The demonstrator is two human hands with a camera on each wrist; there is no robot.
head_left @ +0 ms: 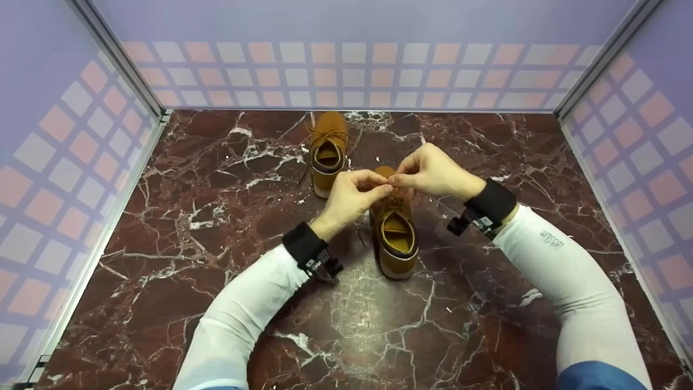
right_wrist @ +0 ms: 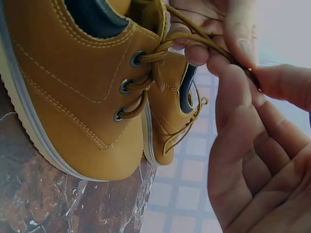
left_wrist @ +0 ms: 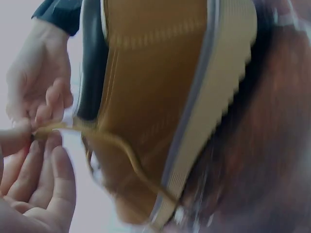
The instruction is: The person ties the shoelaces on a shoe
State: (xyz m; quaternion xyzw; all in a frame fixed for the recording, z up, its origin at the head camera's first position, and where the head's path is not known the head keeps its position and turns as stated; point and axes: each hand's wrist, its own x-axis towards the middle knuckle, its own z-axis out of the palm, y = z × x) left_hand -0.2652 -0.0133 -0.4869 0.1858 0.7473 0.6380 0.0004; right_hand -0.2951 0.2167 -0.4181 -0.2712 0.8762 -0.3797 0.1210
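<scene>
A tan lace-up shoe (head_left: 399,264) stands on the floor with its heel toward me. Above its toe, my left hand (head_left: 349,196) and right hand (head_left: 437,172) meet fingertip to fingertip. Between thumb and fingers, both pinch the brown shoelace (right_wrist: 206,42), which runs up taut from the shoe's top eyelets in the right wrist view. In the left wrist view, a stretch of lace (left_wrist: 127,151) hangs down across the shoe's side. Fingers partly hide the lace's end.
A matching tan shoe (head_left: 328,125) stands farther back and to the left, its laces loose. The dark red marbled surface (head_left: 227,260) lies under both shoes. Checked panels (head_left: 352,70) enclose the back and both sides.
</scene>
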